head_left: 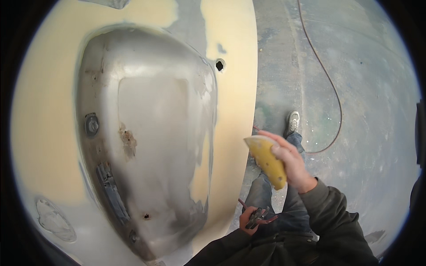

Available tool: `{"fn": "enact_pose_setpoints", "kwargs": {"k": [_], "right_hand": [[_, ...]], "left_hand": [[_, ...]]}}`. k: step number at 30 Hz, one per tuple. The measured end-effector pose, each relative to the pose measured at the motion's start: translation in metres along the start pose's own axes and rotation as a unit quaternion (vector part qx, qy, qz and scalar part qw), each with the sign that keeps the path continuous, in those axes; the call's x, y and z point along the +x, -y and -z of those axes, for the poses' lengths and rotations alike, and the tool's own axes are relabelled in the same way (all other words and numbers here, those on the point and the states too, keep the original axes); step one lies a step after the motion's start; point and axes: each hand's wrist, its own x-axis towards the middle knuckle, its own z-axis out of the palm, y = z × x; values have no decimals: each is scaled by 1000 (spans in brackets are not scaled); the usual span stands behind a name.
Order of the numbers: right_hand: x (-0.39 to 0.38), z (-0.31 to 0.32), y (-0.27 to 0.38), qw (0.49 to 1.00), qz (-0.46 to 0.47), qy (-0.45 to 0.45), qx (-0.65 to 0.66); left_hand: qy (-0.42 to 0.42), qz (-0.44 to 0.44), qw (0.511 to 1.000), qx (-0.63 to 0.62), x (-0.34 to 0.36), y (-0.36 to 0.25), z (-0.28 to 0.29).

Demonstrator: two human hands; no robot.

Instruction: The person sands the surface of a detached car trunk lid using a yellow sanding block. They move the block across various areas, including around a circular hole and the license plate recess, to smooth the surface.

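Observation:
My right hand (290,162) is raised beside the car body panel (230,102) and grips a folded yellow sheet of sandpaper (267,159), held just off the panel's cream-coloured edge. Lower down, near my waist, my left hand (252,218) is closed around a dark tool (257,217) with a thin reddish hose leading off it. The panel carries a large recessed bare-metal area (146,133) with rust spots, surrounded by cream filler. Both sleeves are dark olive.
A small round hole (219,65) pierces the panel near its right edge. A bolt (92,125) sits on the left of the recess. A thin cable (330,84) curves over the grey concrete floor. My shoe (292,122) stands below.

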Motion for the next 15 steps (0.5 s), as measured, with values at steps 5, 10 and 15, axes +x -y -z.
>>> {"fn": "enact_pose_setpoints", "kwargs": {"k": [5, 10, 15], "right_hand": [[48, 38, 39, 991, -68, 84, 81], [111, 53, 75, 989, -10, 60, -136], [165, 36, 112, 921, 158, 102, -342]], "left_hand": [[-71, 27, 997, -2, 33, -49, -42], [-134, 37, 985, -105, 88, -154, -88], [-83, 4, 993, -86, 109, -149, -108]]}}
